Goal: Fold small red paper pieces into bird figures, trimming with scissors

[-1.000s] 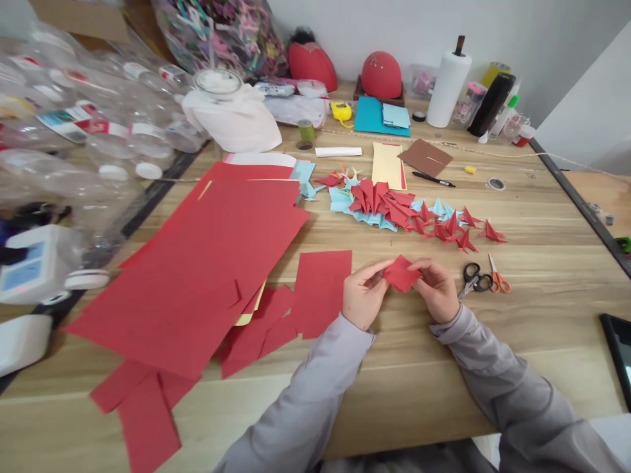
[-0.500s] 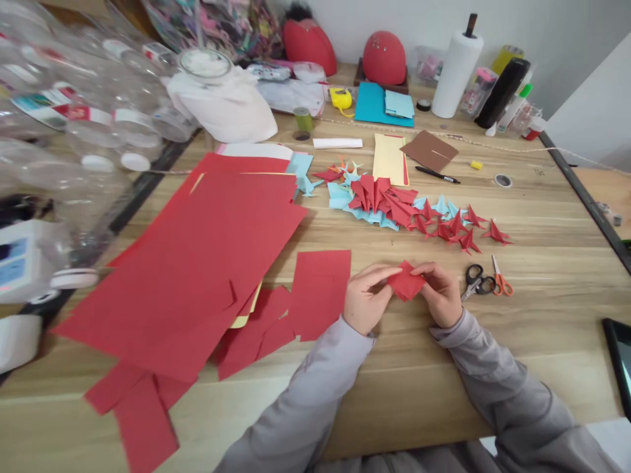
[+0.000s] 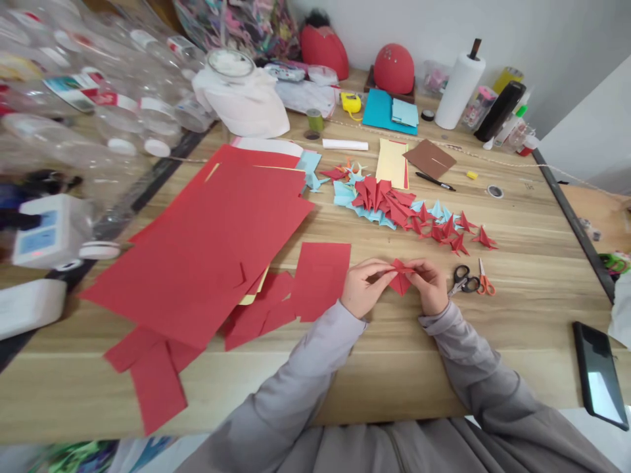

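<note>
A small folded piece of red paper is pinched between both of my hands just above the wooden table. My left hand grips its left side with closed fingers. My right hand grips the right side the same way. Its top edge is pressed narrow and a point hangs down. A red paper square lies flat just left of my left hand. Two pairs of scissors lie just right of my right hand.
Large red sheets and red scraps cover the table's left half. A row of folded red and blue paper shapes lies behind my hands. A phone sits at the right front edge. Plastic bottles, a paper towel roll and clutter line the back.
The red paper has been squeezed from a flat diamond into a narrower shape with a downward point. My hands came closer together. The view shifted, and the phone shows more fully.
</note>
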The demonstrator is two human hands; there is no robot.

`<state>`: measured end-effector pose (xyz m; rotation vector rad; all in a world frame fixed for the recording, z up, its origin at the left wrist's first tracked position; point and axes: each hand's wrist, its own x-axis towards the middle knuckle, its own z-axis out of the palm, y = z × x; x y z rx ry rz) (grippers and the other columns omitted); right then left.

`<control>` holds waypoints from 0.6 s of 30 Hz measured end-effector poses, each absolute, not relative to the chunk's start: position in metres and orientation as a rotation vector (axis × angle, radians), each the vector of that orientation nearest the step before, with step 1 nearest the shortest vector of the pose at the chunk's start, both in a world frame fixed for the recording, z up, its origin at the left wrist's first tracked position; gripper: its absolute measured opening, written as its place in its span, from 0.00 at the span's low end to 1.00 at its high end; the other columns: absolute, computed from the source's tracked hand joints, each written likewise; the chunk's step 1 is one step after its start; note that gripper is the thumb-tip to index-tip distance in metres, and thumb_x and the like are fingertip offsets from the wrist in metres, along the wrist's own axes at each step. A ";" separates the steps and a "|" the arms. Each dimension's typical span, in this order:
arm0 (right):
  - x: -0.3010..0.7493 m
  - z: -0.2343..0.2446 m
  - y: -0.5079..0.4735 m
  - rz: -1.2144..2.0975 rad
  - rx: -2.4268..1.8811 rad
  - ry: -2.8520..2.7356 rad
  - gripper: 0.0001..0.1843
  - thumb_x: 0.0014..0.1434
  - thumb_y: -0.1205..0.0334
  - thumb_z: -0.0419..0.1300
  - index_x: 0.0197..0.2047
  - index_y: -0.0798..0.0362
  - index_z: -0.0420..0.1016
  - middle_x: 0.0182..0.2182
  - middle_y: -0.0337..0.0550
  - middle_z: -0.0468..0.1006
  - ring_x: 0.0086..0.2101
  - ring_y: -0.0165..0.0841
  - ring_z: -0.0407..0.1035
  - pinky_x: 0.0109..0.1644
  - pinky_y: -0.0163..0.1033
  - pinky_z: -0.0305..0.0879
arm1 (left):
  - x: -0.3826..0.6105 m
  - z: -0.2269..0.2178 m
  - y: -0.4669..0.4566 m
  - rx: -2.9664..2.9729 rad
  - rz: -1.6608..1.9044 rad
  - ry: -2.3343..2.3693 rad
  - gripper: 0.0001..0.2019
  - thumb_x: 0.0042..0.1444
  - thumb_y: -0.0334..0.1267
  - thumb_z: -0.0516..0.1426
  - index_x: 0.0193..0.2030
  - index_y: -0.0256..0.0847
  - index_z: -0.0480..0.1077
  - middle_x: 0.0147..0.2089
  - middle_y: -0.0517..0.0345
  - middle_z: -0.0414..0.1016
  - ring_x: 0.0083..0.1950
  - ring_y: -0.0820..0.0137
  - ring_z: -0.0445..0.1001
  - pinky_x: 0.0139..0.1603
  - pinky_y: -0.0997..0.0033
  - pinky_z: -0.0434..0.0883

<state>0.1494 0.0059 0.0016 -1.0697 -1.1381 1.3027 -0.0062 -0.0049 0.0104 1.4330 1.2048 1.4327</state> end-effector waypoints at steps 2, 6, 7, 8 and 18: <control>0.148 0.001 0.007 1.327 -1.034 -1.152 0.10 0.46 0.55 0.69 0.32 0.50 0.77 0.29 0.39 0.79 0.31 0.31 0.71 0.37 0.37 0.68 | -0.006 0.010 -0.004 1.353 1.416 1.198 0.07 0.46 0.33 0.63 0.35 0.38 0.78 0.36 0.51 0.80 0.37 0.69 0.78 0.38 0.72 0.75; 0.145 0.001 0.009 1.352 -0.969 -1.147 0.11 0.46 0.56 0.69 0.32 0.49 0.75 0.29 0.37 0.77 0.29 0.30 0.70 0.35 0.36 0.67 | -0.006 0.007 0.000 1.240 1.399 1.200 0.14 0.45 0.30 0.62 0.41 0.38 0.78 0.42 0.50 0.80 0.42 0.67 0.78 0.44 0.68 0.76; 0.145 0.001 0.010 1.351 -0.959 -1.140 0.11 0.45 0.56 0.69 0.32 0.49 0.74 0.28 0.37 0.76 0.28 0.29 0.69 0.34 0.36 0.67 | -0.006 0.006 0.000 1.237 1.401 1.196 0.14 0.45 0.29 0.61 0.40 0.38 0.78 0.42 0.50 0.80 0.42 0.67 0.78 0.44 0.68 0.76; 0.144 0.001 0.011 1.351 -0.956 -1.139 0.12 0.45 0.56 0.70 0.31 0.49 0.74 0.27 0.36 0.75 0.28 0.29 0.69 0.33 0.35 0.67 | -0.006 0.006 0.001 1.237 1.404 1.190 0.13 0.44 0.29 0.60 0.39 0.38 0.78 0.41 0.51 0.80 0.42 0.67 0.78 0.44 0.68 0.76; 0.149 0.004 0.009 1.396 -0.988 -1.147 0.13 0.45 0.55 0.70 0.30 0.51 0.73 0.25 0.37 0.75 0.26 0.28 0.68 0.32 0.35 0.66 | -0.005 0.010 0.000 1.186 1.347 1.164 0.13 0.40 0.31 0.64 0.37 0.37 0.78 0.39 0.50 0.81 0.39 0.65 0.79 0.43 0.66 0.76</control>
